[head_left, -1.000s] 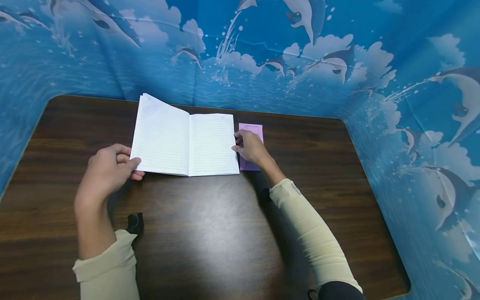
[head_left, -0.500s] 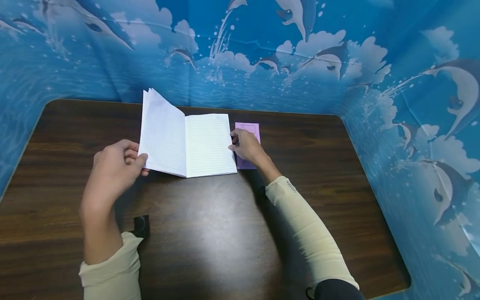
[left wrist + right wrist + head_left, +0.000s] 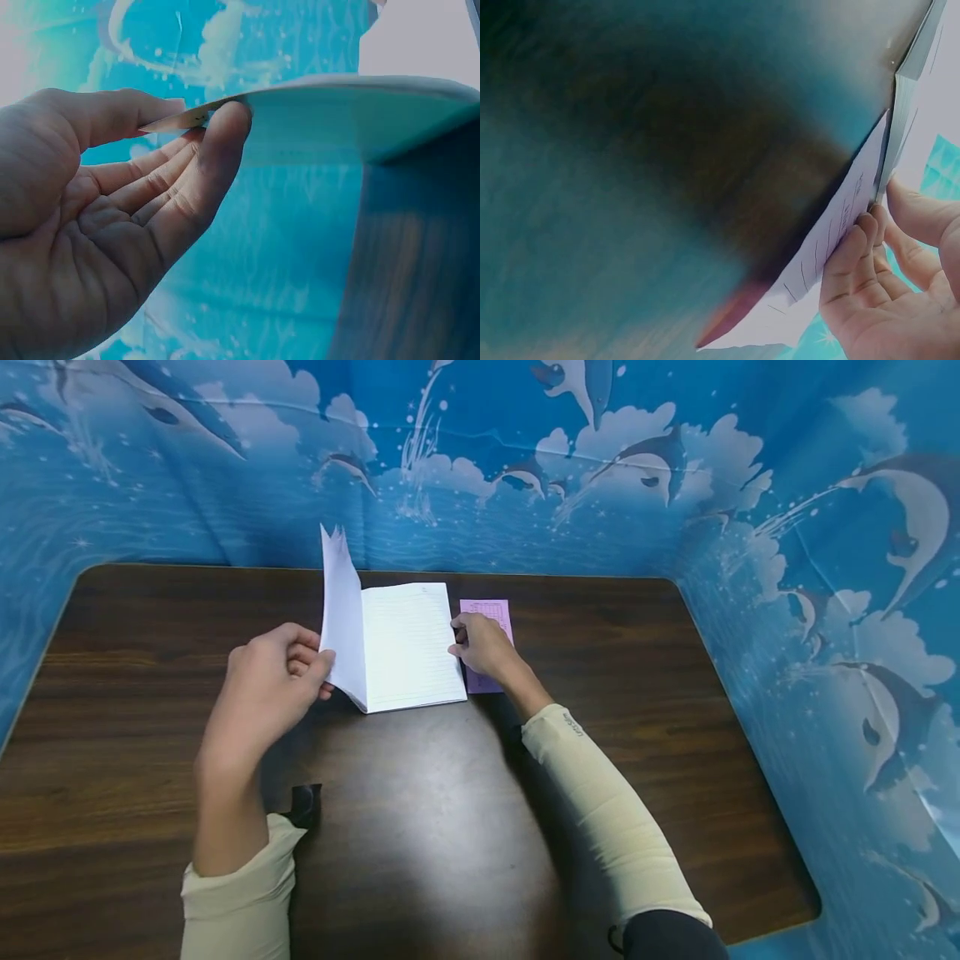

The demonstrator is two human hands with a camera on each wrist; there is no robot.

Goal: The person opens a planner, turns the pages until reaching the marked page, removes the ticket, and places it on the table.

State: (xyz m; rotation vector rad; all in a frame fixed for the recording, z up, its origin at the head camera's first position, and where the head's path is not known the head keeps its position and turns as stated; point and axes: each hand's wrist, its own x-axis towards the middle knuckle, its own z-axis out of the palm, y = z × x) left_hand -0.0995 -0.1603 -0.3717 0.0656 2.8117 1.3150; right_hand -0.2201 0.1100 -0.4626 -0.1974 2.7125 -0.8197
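An open notebook (image 3: 412, 647) with ruled pages lies near the table's back edge; its left half stands raised, nearly upright. My left hand (image 3: 273, 685) pinches the outer lower edge of that half between thumb and fingers. In the left wrist view the thumb lies on one side of the raised cover and pages (image 3: 300, 120), the fingers on the other. At the right edge, my right hand (image 3: 487, 647) holds the flat half between thumb and fingers. A purple printed booklet (image 3: 487, 682) lies beside the notebook, partly under the right hand, its printed sheet (image 3: 817, 251) against the curled fingers.
The dark wooden table (image 3: 420, 827) has rounded corners. A blue dolphin-print curtain (image 3: 450, 527) hangs along its back and right side. Black straps (image 3: 303, 806) show at the wrists by the cream sleeves.
My left hand has moved right, swinging the notebook's left half up from a low slant to nearly upright. The right hand stays at the right edge. The head view has shifted slightly.
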